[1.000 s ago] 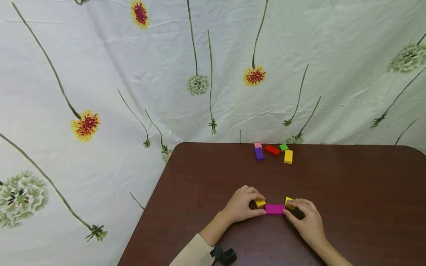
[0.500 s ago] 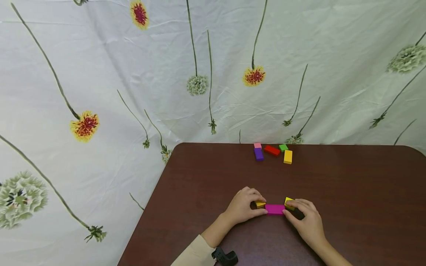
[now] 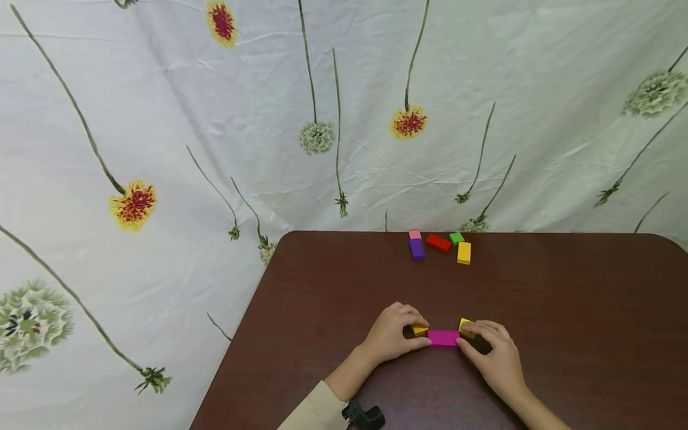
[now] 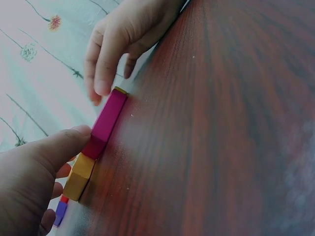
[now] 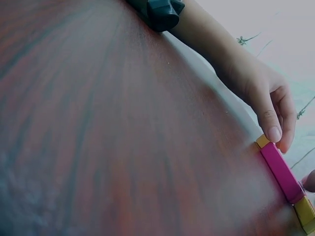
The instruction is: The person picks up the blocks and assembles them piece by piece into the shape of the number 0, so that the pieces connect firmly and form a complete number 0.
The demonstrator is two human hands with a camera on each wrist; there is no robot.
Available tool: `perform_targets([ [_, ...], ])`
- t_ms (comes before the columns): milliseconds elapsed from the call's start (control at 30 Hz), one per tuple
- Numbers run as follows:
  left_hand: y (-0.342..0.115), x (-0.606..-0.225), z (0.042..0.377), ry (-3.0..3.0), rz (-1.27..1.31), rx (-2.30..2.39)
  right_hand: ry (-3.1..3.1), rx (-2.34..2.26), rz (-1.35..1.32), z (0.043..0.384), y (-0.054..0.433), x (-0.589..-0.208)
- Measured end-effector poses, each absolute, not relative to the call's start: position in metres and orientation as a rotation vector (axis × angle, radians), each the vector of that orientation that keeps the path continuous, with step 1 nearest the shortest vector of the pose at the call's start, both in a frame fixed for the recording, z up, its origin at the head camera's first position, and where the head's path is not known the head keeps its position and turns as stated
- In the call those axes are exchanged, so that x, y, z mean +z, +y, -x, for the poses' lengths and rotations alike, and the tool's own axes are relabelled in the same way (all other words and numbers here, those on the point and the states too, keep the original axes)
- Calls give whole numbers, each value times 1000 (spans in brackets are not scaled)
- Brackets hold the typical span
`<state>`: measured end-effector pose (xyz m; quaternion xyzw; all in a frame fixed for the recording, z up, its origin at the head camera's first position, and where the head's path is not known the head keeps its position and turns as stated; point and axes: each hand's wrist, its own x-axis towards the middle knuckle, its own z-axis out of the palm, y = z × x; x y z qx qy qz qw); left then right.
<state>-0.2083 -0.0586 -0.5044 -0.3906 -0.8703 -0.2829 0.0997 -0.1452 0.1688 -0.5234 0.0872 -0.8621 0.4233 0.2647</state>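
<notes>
A magenta block [image 3: 444, 338] lies on the table, an orange-yellow block [image 3: 420, 331] at its left end and a yellow block [image 3: 465, 325] at its right. My left hand [image 3: 391, 333] curls round the orange-yellow block, fingers behind it. Its thumb [image 4: 74, 140] touches the left end of the magenta block in the left wrist view. My right hand [image 3: 495, 353] has its fingertips on the yellow block and its thumb at the magenta block's right front corner. The fingers partly cover both end blocks; the right wrist view shows only part of the yellow block [image 5: 306, 212].
Toward the back edge of the brown table [image 3: 344, 275] are a pink block [image 3: 415, 235], a purple block [image 3: 416, 249], a red block [image 3: 438, 242], a green block [image 3: 456, 238] and another yellow block [image 3: 464, 252]. A flower-printed cloth [image 3: 258, 89] hangs behind.
Both hands stay almost still around the three blocks. The left fingers have lowered slightly over the orange-yellow block, showing less of it. The whole head view has shifted a little.
</notes>
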Motion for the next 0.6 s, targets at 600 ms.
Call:
perform_targets([
  [600, -59, -509, 211, -2515, 1172, -764, -2579, 1277, -130, 241, 217, -491],
])
